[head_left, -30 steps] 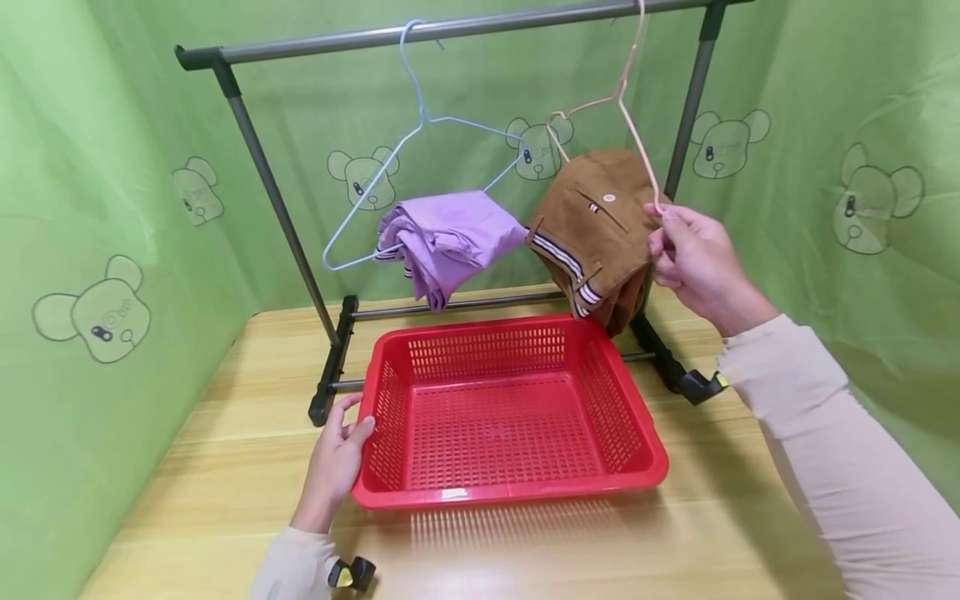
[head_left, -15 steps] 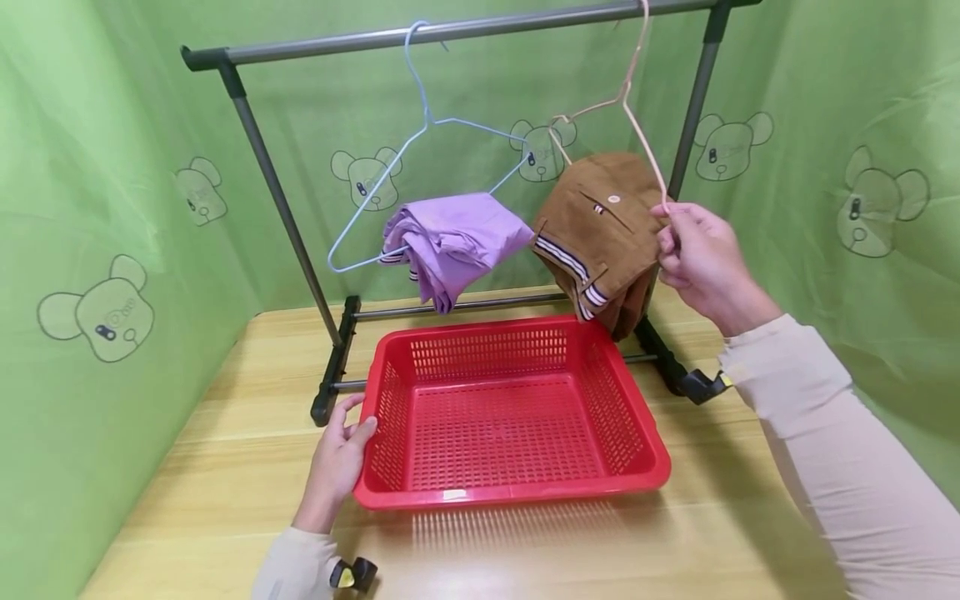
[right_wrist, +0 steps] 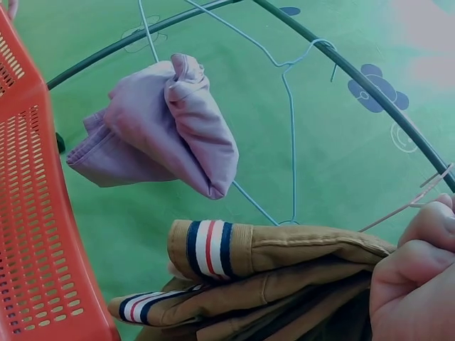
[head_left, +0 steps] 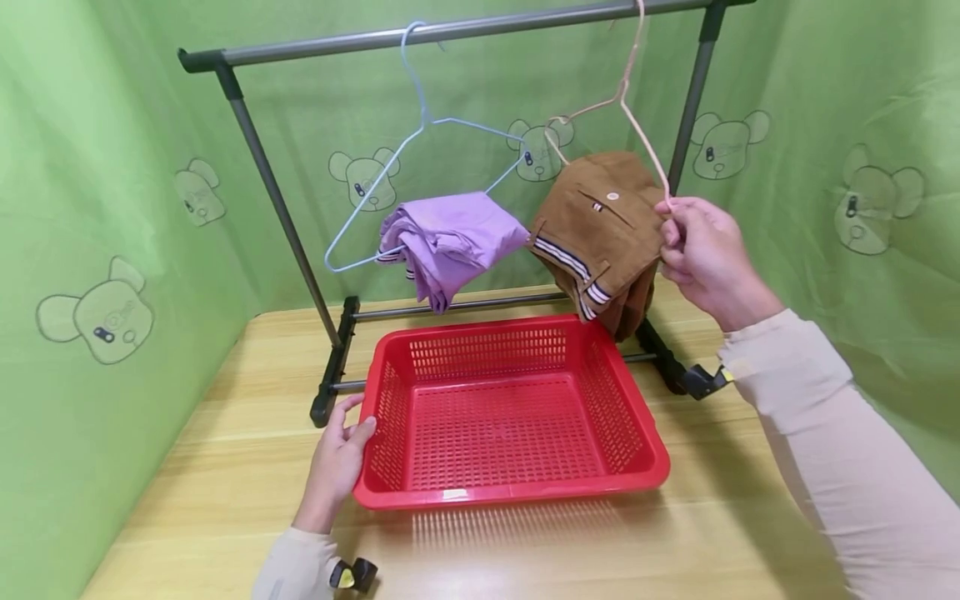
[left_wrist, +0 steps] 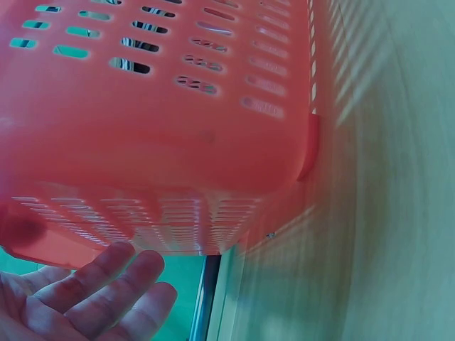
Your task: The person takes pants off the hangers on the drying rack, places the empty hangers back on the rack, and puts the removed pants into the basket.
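Note:
In the head view, my right hand (head_left: 708, 254) pinches the lower right corner of a pink wire hanger (head_left: 641, 133) that hooks over the rail. Folded brown trousers (head_left: 600, 212) with a striped inner waistband drape over that hanger, close beside my fingers. My left hand (head_left: 339, 458) holds the left rim of a red plastic basket (head_left: 480, 497), thumb over the edge. The left wrist view shows its fingers (left_wrist: 117, 288) against the outside of the basket wall (left_wrist: 142, 135). Folded purple trousers (head_left: 457, 229) hang on a blue hanger (head_left: 360, 200), left of the brown pair.
A grey metal clothes rack (head_left: 330, 48) with black feet (head_left: 330, 367) stands behind the basket on a wooden table (head_left: 217, 475). Green curtains (head_left: 90, 192) printed with bear heads enclose the back and sides. The basket holds nothing; its back right corner lies just under the brown trousers.
My right hand has shifted slightly right and up with the pink hanger's corner, and the brown trousers have swung slightly right. The left hand and basket look still.

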Demonstrator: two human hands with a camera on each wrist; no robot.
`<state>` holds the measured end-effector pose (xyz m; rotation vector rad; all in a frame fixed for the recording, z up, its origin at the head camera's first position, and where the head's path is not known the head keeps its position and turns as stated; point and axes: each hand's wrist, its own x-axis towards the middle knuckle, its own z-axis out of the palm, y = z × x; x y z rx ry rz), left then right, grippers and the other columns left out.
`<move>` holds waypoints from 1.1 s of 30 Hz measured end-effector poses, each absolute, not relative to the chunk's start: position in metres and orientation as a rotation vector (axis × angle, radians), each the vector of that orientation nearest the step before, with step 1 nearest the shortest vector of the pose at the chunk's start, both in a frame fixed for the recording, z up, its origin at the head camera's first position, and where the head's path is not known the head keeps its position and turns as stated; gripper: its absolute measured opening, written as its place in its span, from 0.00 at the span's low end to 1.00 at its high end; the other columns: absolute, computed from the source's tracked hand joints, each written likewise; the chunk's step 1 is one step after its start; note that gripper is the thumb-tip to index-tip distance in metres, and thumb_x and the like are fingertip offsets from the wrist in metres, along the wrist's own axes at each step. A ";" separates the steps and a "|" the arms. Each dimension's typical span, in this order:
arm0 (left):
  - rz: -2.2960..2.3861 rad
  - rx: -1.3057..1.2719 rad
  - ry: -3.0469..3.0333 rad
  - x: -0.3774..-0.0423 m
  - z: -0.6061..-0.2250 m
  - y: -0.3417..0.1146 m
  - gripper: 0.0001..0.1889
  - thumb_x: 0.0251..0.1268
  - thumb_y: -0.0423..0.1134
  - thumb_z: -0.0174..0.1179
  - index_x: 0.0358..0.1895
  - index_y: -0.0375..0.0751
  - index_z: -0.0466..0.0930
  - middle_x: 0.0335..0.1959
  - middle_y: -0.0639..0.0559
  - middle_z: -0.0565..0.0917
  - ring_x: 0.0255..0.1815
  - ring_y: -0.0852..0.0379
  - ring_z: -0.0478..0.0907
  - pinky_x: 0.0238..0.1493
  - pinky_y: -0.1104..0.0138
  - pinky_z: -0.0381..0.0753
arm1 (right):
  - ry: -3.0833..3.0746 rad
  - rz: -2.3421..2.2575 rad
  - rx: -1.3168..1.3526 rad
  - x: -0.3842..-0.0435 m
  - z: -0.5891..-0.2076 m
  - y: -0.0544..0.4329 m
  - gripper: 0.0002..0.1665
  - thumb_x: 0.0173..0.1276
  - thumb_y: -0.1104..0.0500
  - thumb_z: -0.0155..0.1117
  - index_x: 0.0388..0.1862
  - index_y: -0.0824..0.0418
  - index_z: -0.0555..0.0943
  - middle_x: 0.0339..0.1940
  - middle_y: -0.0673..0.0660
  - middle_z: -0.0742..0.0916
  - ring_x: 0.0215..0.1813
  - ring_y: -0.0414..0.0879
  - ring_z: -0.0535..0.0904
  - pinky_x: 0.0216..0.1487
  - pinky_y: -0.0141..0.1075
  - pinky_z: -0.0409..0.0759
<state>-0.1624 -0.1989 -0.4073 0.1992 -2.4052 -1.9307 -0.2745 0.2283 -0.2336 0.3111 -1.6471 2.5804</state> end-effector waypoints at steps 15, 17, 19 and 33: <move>-1.935 0.199 -2.387 -0.163 -0.410 -0.197 0.24 0.75 0.39 0.50 0.70 0.43 0.60 0.46 0.32 0.81 0.39 0.45 0.84 0.36 0.59 0.84 | -1.518 2.688 0.386 -0.275 -0.232 0.229 0.08 0.78 0.64 0.41 0.43 0.65 0.69 0.15 0.49 0.70 0.09 0.37 0.58 0.15 0.30 0.40; -1.937 0.205 -2.383 -0.163 -0.410 -0.197 0.24 0.75 0.39 0.50 0.70 0.43 0.60 0.46 0.32 0.81 0.39 0.45 0.84 0.36 0.59 0.84 | -1.516 2.689 0.391 -0.275 -0.231 0.228 0.08 0.78 0.64 0.41 0.43 0.65 0.69 0.15 0.49 0.70 0.09 0.37 0.58 0.14 0.30 0.41; -1.938 0.210 -2.381 -0.163 -0.409 -0.197 0.24 0.75 0.39 0.50 0.70 0.44 0.60 0.45 0.33 0.81 0.38 0.45 0.84 0.36 0.59 0.84 | -1.515 2.689 0.395 -0.274 -0.230 0.228 0.08 0.79 0.64 0.40 0.45 0.65 0.69 0.16 0.49 0.70 0.09 0.37 0.59 0.14 0.30 0.41; -1.942 0.213 -2.373 -0.162 -0.410 -0.194 0.24 0.75 0.39 0.51 0.71 0.43 0.60 0.46 0.32 0.81 0.39 0.45 0.84 0.36 0.59 0.84 | -1.490 2.712 0.424 -0.270 -0.227 0.233 0.12 0.79 0.63 0.40 0.49 0.66 0.72 0.18 0.50 0.72 0.10 0.38 0.61 0.14 0.30 0.47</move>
